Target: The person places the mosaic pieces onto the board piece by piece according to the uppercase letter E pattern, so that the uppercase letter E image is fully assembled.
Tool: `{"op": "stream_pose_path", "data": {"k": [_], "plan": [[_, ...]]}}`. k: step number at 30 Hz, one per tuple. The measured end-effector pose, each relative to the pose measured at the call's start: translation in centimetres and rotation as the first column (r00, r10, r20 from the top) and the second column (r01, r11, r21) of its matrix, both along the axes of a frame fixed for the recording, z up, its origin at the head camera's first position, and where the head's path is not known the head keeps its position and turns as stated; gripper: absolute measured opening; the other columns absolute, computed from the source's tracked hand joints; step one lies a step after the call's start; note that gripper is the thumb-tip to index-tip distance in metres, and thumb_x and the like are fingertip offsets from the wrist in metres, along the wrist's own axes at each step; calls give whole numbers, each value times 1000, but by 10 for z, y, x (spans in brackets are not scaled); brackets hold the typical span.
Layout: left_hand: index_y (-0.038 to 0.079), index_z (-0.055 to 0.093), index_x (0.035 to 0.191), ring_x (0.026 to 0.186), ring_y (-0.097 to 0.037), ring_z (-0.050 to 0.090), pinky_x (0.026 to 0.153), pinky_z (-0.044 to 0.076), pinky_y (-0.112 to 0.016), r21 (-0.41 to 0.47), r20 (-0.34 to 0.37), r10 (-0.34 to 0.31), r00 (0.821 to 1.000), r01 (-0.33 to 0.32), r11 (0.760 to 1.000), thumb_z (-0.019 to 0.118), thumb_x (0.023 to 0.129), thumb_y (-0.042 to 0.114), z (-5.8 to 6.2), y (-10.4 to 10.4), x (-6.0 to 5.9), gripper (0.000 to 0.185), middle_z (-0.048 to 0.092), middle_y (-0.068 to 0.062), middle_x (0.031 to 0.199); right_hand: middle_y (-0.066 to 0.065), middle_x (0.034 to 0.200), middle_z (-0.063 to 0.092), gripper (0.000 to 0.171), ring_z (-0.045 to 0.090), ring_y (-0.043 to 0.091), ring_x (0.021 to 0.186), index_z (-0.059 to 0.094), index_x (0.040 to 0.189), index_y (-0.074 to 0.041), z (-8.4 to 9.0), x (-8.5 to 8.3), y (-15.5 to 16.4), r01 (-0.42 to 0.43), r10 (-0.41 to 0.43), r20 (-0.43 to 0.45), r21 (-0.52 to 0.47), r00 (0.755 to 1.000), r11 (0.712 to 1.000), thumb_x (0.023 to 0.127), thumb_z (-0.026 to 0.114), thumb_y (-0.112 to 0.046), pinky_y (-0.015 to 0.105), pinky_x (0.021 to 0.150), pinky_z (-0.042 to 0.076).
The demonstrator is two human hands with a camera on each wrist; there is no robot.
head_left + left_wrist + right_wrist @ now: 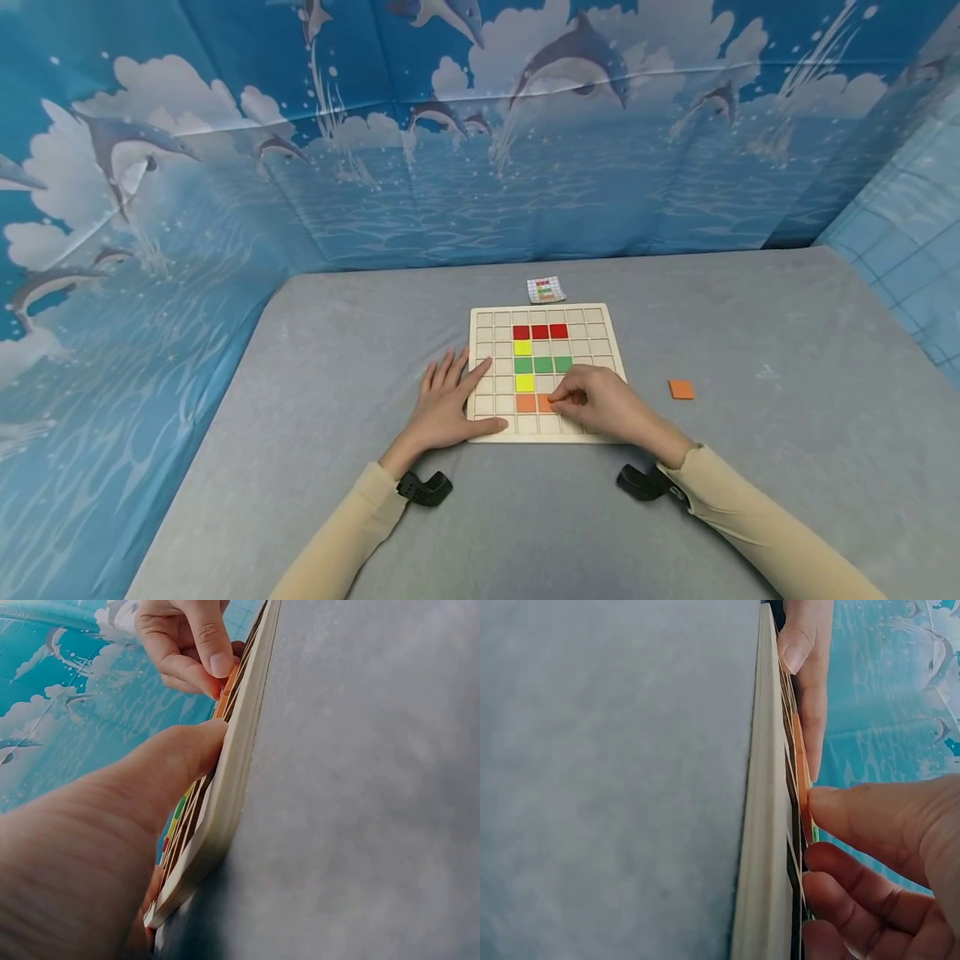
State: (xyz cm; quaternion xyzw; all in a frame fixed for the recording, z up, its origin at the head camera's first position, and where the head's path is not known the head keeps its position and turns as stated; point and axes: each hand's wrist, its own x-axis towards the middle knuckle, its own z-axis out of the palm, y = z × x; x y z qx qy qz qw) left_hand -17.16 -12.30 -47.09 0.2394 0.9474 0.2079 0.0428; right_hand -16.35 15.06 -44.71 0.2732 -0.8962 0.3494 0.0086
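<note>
A pale wooden grid board lies on the table. My left hand rests over its left edge with fingers spread, the thumb lying on the front rim. Over the lower middle cells, thumb and forefinger of my right hand pinch an orange square tile at the board's surface, beside another orange tile. Farther up the grid sit three red tiles, a yellow tile, three green tiles and a second yellow tile. Fingers partly hide the pinched tile.
One loose orange tile lies on the grey tabletop, right of the board. Behind the board is a small card printed with a coloured grid pattern. A blue dolphin-print curtain hangs along the table's back and left.
</note>
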Motion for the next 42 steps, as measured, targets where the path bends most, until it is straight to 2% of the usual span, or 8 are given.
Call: {"op": "stream_pose_path", "data": {"k": [6, 12, 17, 21, 27, 30, 36, 42], "plan": [[25, 24, 153, 143, -29, -4, 110, -2, -50, 9, 3, -3, 1000, 3, 1000, 61, 79, 65, 0, 0, 1, 92, 7, -10, 158, -10, 82, 61, 10, 49, 8, 68, 75, 90, -13, 2, -2, 9, -91, 91, 49, 1, 995, 996, 80, 77, -11, 24, 59, 43], [25, 24, 153, 143, -29, -3, 110, -2, -51, 9, 1, -6, 1000, 6, 1000, 60, 78, 66, -1, 0, 1, 92, 7, -9, 158, -3, 95, 64, 18, 54, 12, 77, 73, 102, -9, 16, -9, 33, -225, 225, 176, -16, 958, 974, 85, 73, -16, 26, 66, 48], [25, 24, 153, 143, -28, -4, 110, -2, -50, 13, 8, -9, 1000, 9, 1000, 60, 78, 66, -1, 1, 1, 93, 6, -9, 158, -1, 94, 64, 22, 54, 13, 78, 70, 105, -4, 34, -14, 62, -133, 111, 223, 84, 968, 988, 86, 71, -14, 30, 67, 49], [25, 23, 153, 143, -28, -3, 110, -2, -50, 17, 2, -9, 1000, 9, 1000, 61, 79, 66, -2, 0, 1, 93, 6, -9, 158, 0, 94, 65, 30, 58, 16, 81, 69, 105, -3, 44, -18, 89, -55, 10, 240, 178, 971, 983, 83, 75, -23, 35, 69, 49], [26, 23, 153, 143, -28, -3, 110, -3, -50, 36, -3, -10, 1000, 10, 999, 61, 79, 65, -2, -1, 1, 92, 6, -9, 158, 2, 88, 64, 47, 59, 22, 79, 66, 102, -1, 53, -22, 124, -10, -102, 348, 308, 932, 951, 75, 81, -37, 41, 70, 49], [26, 23, 153, 143, -28, -3, 110, -2, -50, 31, -10, -9, 1000, 9, 999, 61, 79, 66, -2, -1, 1, 92, 7, -9, 158, 2, 88, 60, 46, 55, 21, 79, 63, 95, -2, 51, -24, 134, -25, -112, 377, 340, 919, 940, 71, 83, -36, 39, 68, 47], [25, 25, 152, 143, -29, -2, 109, -1, -51, 38, -9, -9, 1000, 10, 999, 62, 78, 65, -1, -1, 2, 92, 7, -10, 158, 1, 72, 49, 41, 45, 17, 63, 53, 88, -6, 40, -27, 141, -24, -136, 455, 329, 880, 944, 70, 84, -24, 32, 56, 37], [25, 25, 152, 143, -29, -2, 110, -2, -50, 35, -8, -9, 1000, 10, 999, 61, 78, 66, -1, -1, 2, 92, 7, -9, 158, 0, 65, 47, 34, 43, 16, 58, 51, 85, -7, 34, -29, 142, -40, -109, 470, 295, 876, 955, 71, 82, -12, 31, 53, 35]]}}
